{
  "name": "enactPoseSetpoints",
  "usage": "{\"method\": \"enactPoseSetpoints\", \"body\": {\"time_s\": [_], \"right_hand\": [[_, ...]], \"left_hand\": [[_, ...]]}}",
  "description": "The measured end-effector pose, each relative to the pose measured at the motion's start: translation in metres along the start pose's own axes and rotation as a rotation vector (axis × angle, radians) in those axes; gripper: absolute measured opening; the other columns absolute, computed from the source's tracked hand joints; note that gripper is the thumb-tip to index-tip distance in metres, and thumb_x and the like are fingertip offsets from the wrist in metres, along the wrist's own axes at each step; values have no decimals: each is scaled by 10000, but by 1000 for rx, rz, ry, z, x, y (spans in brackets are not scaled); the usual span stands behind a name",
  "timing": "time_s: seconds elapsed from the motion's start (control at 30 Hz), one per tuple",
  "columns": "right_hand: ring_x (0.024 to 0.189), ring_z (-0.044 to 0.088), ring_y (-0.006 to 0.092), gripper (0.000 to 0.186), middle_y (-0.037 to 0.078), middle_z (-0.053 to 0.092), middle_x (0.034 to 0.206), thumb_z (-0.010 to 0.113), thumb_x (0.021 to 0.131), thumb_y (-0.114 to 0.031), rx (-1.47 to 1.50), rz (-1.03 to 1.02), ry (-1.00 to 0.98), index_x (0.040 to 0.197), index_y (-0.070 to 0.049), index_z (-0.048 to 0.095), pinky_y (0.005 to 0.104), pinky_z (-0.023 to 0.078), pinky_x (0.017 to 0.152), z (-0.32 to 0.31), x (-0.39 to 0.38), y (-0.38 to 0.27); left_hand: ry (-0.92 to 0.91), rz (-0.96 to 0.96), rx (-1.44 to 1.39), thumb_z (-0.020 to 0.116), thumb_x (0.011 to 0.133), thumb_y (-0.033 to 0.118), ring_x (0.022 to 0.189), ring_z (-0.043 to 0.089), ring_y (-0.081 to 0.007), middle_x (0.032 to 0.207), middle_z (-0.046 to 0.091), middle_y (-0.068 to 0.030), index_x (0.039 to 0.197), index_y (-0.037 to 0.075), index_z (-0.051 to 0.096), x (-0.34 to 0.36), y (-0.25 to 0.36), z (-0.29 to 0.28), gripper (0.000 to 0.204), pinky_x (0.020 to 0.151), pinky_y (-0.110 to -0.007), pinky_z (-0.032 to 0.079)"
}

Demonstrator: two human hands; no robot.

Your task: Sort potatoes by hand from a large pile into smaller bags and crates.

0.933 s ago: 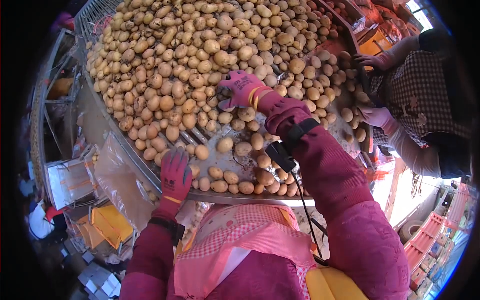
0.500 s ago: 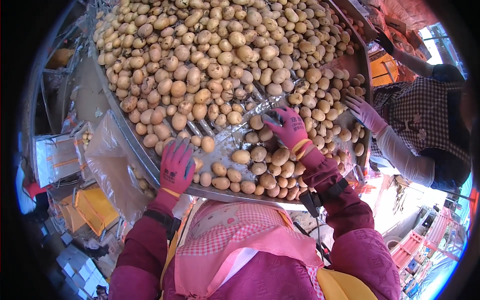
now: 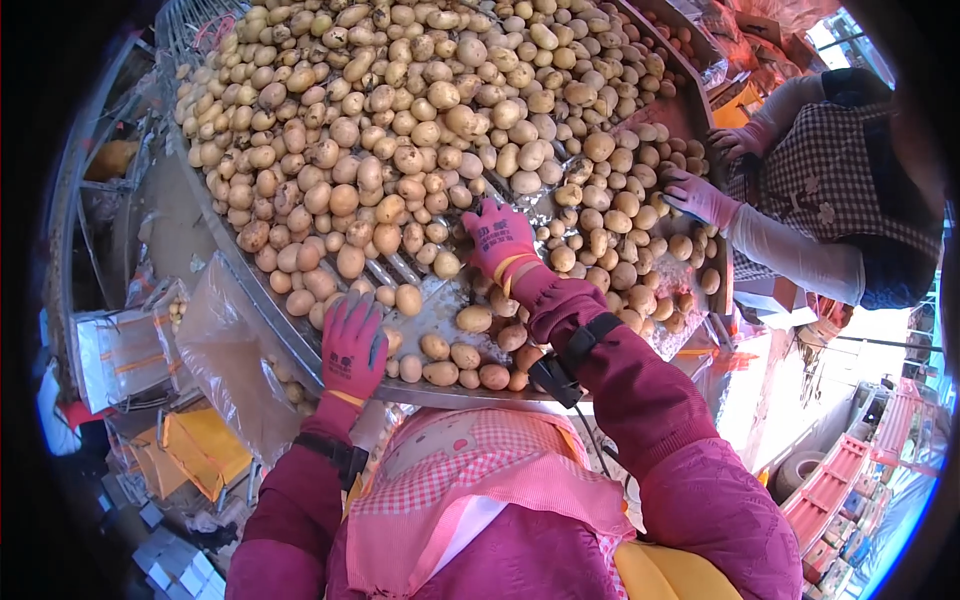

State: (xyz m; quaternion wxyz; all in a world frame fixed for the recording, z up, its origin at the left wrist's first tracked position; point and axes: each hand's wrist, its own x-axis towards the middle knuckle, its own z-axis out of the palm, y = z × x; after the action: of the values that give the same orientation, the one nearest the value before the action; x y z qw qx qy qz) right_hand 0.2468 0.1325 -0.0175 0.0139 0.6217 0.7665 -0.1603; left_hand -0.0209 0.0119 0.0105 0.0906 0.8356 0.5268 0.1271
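Potatoes point(image 3: 400, 150) cover the sorting table point(image 3: 300, 345), the far ones cut off by the rim. The right hand point(image 3: 500, 237) lies among them, fingers hidden, so its grip cannot be told. The left hand point(image 3: 352, 345) rests flat on the near edge, fingers together. A co-worker's gloved hand point(image 3: 697, 197) reaches in at right.

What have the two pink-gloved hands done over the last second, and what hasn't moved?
The right hand first drew back from the middle of the potatoes toward the near edge, then edged out a little again; it lies palm down on them, and no grasp shows. The left hand has stayed on the table's near rim. The co-worker's gloved hand remains at the far right side, and the clear bag hangs as before.
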Motion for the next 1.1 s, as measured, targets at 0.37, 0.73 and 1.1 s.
{"method": "enactPoseSetpoints", "body": {"time_s": [0.37, 0.73, 1.1], "right_hand": [[1189, 567, 190, 326, 47, 588, 1265, 616, 948, -150, 1939, 362, 3, 1259, -60, 582, 372, 475, 1033, -46, -22, 108], [952, 683, 325, 338, 116, 692, 1022, 695, 818, -167, 376, 101, 87, 1154, -158, 654, 445, 549, 799, -8, 15, 77], [1138, 584, 415, 770, 213, 542, 1281, 815, 761, -296, 313, 280, 44, 1422, -205, 430, 493, 511, 914, -2, 40, 27]], "left_hand": [[-28, -13, -20, 629, 830, 197, 1300, 453, -434, 1334, 570, -171, 1266, 45, 615, -4, -8, 5, 462, 1135, -570, 307], [-37, -14, -25, 656, 831, 229, 1313, 452, -397, 1322, 578, -137, 1197, 21, 638, -3, -17, 8, 420, 1145, -555, 304], [-21, -14, -35, 652, 833, 235, 1302, 462, -395, 1305, 587, -128, 1200, 35, 645, -6, -18, 12, 417, 1142, -558, 308]]}}
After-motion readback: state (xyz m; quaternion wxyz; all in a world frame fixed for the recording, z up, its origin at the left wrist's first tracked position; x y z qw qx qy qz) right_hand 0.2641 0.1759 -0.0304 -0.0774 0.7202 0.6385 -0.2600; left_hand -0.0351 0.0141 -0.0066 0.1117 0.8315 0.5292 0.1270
